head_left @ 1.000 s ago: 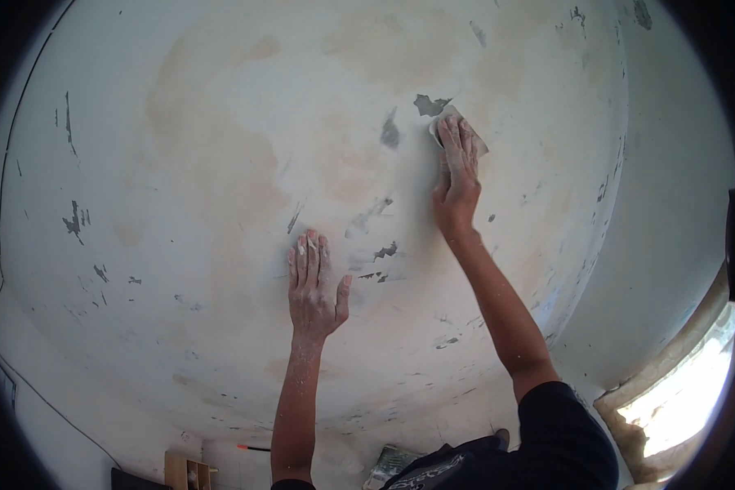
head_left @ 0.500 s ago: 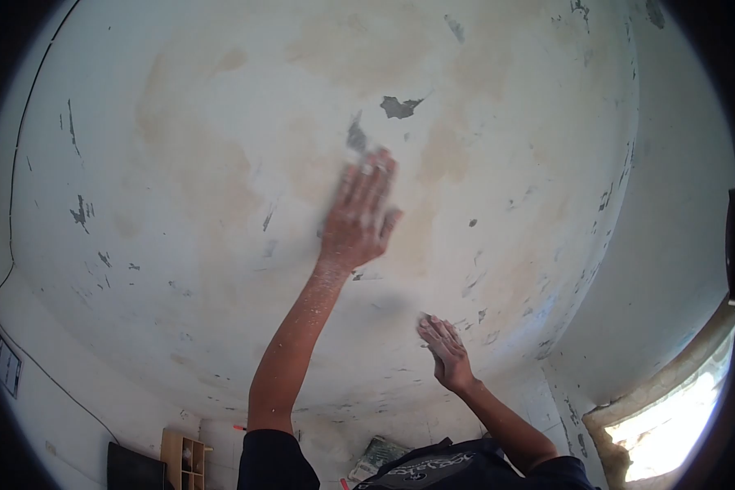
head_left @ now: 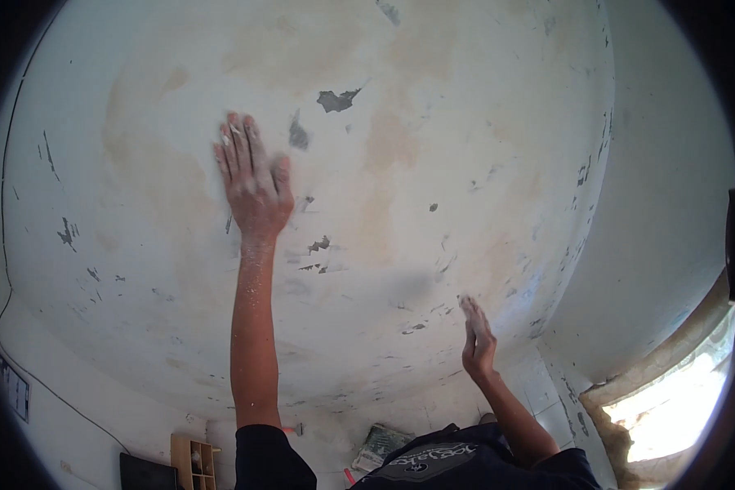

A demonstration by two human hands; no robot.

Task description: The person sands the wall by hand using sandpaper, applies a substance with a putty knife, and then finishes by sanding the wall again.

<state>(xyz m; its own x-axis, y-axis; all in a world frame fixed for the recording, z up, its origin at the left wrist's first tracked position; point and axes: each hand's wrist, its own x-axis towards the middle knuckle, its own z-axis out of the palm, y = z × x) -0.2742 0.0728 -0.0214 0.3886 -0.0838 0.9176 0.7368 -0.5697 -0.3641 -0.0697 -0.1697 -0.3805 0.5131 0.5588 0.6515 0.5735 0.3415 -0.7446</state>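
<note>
A white wall (head_left: 302, 49) with tan stains and flaked grey patches fills most of the view. My left hand (head_left: 255, 180) lies flat against it, fingers stretched upward and thumb apart, with white powder on the fingers and wrist. Just right of its fingertips is a smooth grey patch (head_left: 300, 132), and above that a jagged bare patch (head_left: 337, 100). Lower right, my right hand (head_left: 478, 336) is raised near the wall, seen edge-on. Its powdery fingers are stretched out close together, nothing visible in them, and its palm is hidden.
Below, a tool with a red handle (head_left: 289, 429) and a printed package (head_left: 381, 446) lie on the floor. A wooden shelf (head_left: 192, 462) stands beside a black panel (head_left: 149, 472) at lower left. A cable (head_left: 5, 245) runs down the left; a bright window (head_left: 670, 416) is lower right.
My left hand has swept left across the wall, from below the smooth grey patch to its left. My right hand has shifted right and turned edge-on. The view has swung slightly right.
</note>
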